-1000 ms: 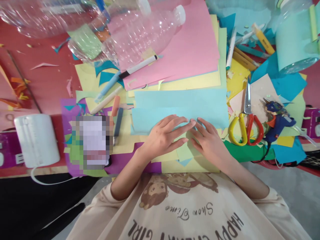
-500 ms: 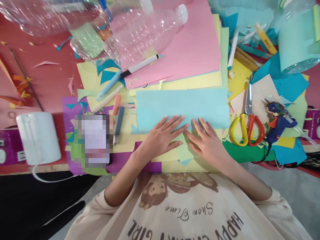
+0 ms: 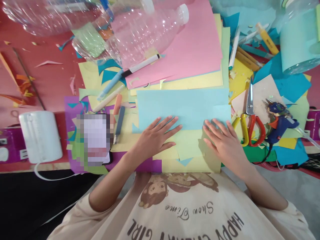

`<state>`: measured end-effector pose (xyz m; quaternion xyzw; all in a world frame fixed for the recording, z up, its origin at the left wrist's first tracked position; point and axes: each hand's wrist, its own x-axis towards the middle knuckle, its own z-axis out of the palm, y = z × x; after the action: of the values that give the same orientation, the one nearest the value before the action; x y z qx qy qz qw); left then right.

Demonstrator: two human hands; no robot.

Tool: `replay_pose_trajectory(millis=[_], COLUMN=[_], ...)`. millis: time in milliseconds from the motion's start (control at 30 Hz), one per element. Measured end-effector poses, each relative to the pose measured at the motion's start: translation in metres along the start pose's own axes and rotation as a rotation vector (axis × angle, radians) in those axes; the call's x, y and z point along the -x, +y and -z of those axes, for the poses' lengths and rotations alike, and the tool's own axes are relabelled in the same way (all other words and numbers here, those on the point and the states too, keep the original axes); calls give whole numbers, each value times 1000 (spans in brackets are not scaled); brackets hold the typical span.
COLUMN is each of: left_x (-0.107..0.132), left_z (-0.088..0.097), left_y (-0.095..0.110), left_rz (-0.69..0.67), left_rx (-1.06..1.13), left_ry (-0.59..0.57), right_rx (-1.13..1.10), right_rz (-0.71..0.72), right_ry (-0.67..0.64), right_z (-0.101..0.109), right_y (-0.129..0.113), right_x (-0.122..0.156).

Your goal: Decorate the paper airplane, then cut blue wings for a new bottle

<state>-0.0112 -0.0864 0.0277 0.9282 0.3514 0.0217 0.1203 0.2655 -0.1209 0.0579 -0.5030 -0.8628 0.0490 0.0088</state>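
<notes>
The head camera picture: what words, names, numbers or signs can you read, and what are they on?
"Show Time": shirt, upside down.
"HAPPY": same shirt, upside down.
"GIRL": same shirt, upside down; the word between is cut off.
Orange marker, blue glue gun: print too small.
Phone: screen blurred out.

This is a craft workspace, though whether in a home or a school cannot be told: coloured paper, paper scraps, markers, scissors, a glue gun and clear plastic bottles crowd a red table above a grey floor.
</notes>
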Motion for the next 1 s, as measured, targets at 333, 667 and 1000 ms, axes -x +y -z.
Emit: replay_pose_trajectory(millis=[333,667,1000], left_x=[18,50,72], left_z=[2,6,4], left_y=[-10,-18,-20], left_rz=[56,182,287], left_rx=[-42,-74,-69], left_ry=[-31,-29,35], right_rx=[84,92,44], right_rz=[-95,-124,-196], right_ry=[-36,2,24], right_z=[14,6,-5], right_y=[25,28,28], right_x=[21,29,40])
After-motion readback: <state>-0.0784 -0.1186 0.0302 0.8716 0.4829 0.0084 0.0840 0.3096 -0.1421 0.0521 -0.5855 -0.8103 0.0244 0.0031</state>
